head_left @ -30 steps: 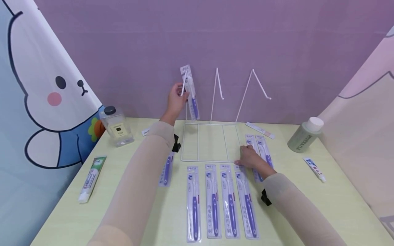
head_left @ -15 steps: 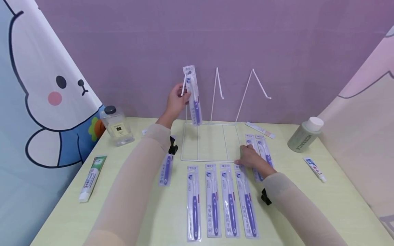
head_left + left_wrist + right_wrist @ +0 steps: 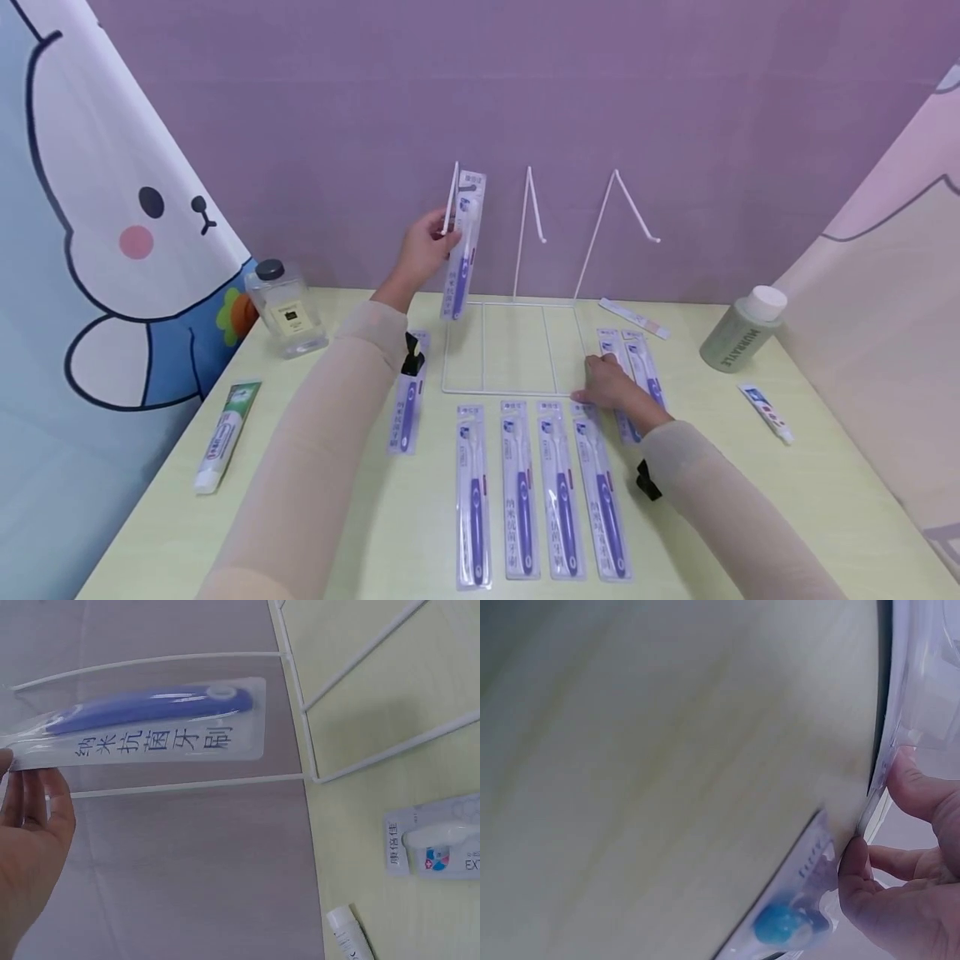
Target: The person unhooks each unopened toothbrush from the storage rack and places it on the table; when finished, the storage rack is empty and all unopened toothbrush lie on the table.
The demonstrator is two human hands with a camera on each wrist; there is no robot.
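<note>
My left hand (image 3: 424, 250) pinches a packaged purple toothbrush (image 3: 460, 275) by its left edge, beside the left hook of a white wire rack (image 3: 510, 393). The pack leans, its top to the right; its hanging hole shows just right of the hook, apart from the hook's tip. In the left wrist view, fingers (image 3: 56, 802) hold the clear pack (image 3: 247, 746) in front of the rack's upright wires. My right hand (image 3: 611, 385) grips the rack's front right corner; in the right wrist view, the thumb (image 3: 919, 787) and fingers are around the wire.
Several packaged toothbrushes (image 3: 477, 500) lie in front of the rack, with one pack (image 3: 406, 417) at left and two (image 3: 645, 367) at right. Toothpaste tubes (image 3: 227, 437), a clear bottle (image 3: 288, 312), a green bottle (image 3: 738, 333) and a small box (image 3: 633, 318) stand or lie around.
The held toothbrush pack has shifted right and down beside the left hook, and its tilt has swung from leaning left to leaning right. The right hand stays at the rack corner.
</note>
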